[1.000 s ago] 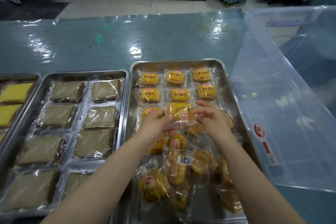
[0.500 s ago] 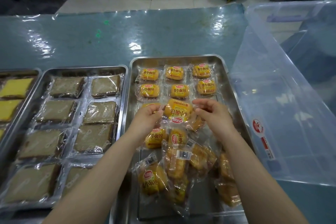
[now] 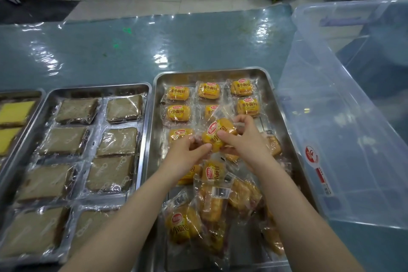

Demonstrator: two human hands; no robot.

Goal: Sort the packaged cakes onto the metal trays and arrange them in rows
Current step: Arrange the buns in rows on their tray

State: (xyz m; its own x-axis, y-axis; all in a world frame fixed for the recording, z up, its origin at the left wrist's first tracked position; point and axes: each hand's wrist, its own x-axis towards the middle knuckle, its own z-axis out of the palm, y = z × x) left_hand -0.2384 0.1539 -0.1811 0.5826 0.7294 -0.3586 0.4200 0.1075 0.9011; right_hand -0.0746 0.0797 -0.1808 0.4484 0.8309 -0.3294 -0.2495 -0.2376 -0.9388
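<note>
One yellow packaged cake (image 3: 217,133) is being held tilted above the middle of the right metal tray (image 3: 268,77), between both hands. Left hand (image 3: 187,157) is pinching its near-left wrapper edge; right hand (image 3: 245,139) is pinching the far-right edge, thumb lying across the pack. Both grips narrow, closed on wrapper. Seven cakes are lying in rows (image 3: 212,99) beyond the hands; a loose pile (image 3: 212,203) is lying nearer. Brown cakes are filling the middle tray (image 3: 99,88). Clear plastic bin (image 3: 353,139) is sitting just right, on the blue tabletop (image 3: 132,51).
</note>
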